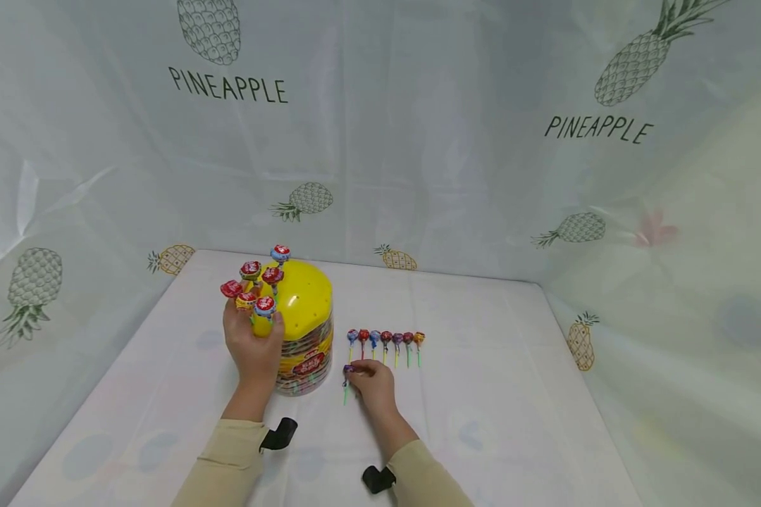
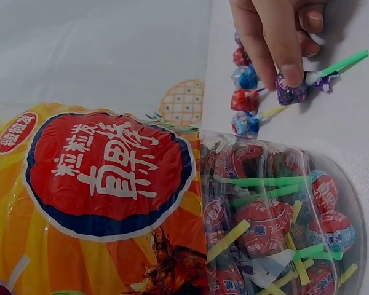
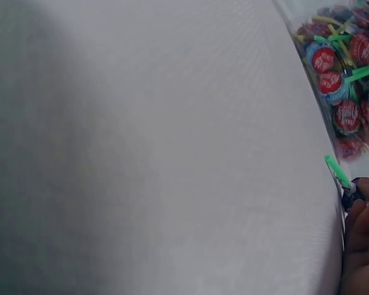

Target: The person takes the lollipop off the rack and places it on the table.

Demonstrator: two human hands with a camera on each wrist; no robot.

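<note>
Lollipop [image 2: 291, 92] is pinched by right hand [image 1: 374, 382]

Yellow lid [image 1: 306, 296] is touched by left hand [image 1: 254, 348]; its grip cannot be told.

The left forearm [image 1: 222, 461] and right forearm [image 1: 428, 472] are both stretched forward; the left hand [image 1: 254, 346] is held higher, thumb pointed upward, fingers partly hidden, while the right hand [image 1: 375, 382] is turned inward, fingertips pinched together
</note>
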